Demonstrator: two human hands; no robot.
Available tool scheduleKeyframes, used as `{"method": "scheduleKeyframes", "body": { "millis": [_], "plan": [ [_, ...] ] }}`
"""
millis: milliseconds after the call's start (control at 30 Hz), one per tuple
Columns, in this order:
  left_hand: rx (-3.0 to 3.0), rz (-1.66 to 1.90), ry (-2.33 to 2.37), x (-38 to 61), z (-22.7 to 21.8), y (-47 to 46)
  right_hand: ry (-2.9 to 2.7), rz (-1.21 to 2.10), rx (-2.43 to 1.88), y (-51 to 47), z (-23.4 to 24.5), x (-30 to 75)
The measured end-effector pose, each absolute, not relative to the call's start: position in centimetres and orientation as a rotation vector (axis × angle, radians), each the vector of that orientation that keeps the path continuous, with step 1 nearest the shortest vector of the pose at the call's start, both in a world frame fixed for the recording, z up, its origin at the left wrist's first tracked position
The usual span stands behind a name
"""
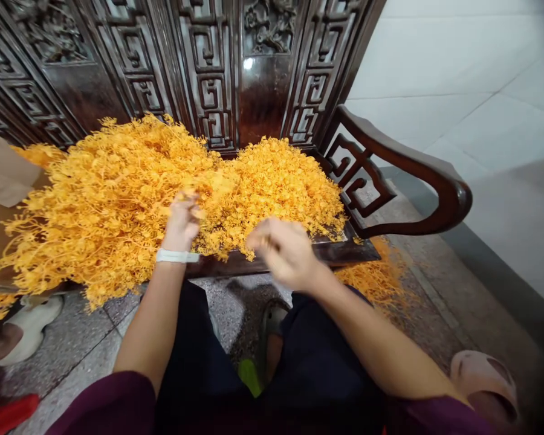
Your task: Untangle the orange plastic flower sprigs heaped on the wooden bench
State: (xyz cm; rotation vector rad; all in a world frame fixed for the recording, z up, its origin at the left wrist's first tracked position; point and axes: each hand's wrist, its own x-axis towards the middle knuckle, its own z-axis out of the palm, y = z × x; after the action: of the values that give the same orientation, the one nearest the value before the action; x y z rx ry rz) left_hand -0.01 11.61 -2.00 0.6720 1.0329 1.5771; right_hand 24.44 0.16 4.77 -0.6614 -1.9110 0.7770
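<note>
Left hand nearer the feathery orange-yellow plastic-looking sprig [215, 183].
Your left hand [184, 216] seems to pinch it, blurred, its length running away and rightward, before the dip between the big left heap [113, 187] and smaller right heap [285, 181] on the dark carved wooden bench [344, 251]; your right hand [288, 251] curls nearer you, its hold unclear.

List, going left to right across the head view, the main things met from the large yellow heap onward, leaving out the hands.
Large yellow heap, smaller yellow heap, curved wooden armrest, pinkish clog.
</note>
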Motion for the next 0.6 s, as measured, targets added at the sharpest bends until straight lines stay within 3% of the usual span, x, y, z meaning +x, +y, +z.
{"method": "scheduleKeyframes", "body": {
  "millis": [167,267,333,467,600],
  "plan": [
    [0.628,1.721,0.931,-4.9,-1.2,11.8,-2.513,1.392,0.266,-5.2,6.0,22.2],
    [0.61,1.728,0.711,-4.1,-1.0,11.3,-2.469,1.88,0.701,-2.2,5.8,23.7],
    [0.582,1.711,0.621,-2.9,-0.9,11.0,-2.075,2.062,0.46,1.2,5.9,25.5],
    [0.573,1.629,0.552,-0.4,-0.8,10.5,-1.091,1.858,-0.377,6.5,5.9,28.2],
    [0.681,1.507,0.622,1.9,-1.0,9.4,-1.08,1.896,-0.712,7.0,4.1,28.6]
  ]
}}
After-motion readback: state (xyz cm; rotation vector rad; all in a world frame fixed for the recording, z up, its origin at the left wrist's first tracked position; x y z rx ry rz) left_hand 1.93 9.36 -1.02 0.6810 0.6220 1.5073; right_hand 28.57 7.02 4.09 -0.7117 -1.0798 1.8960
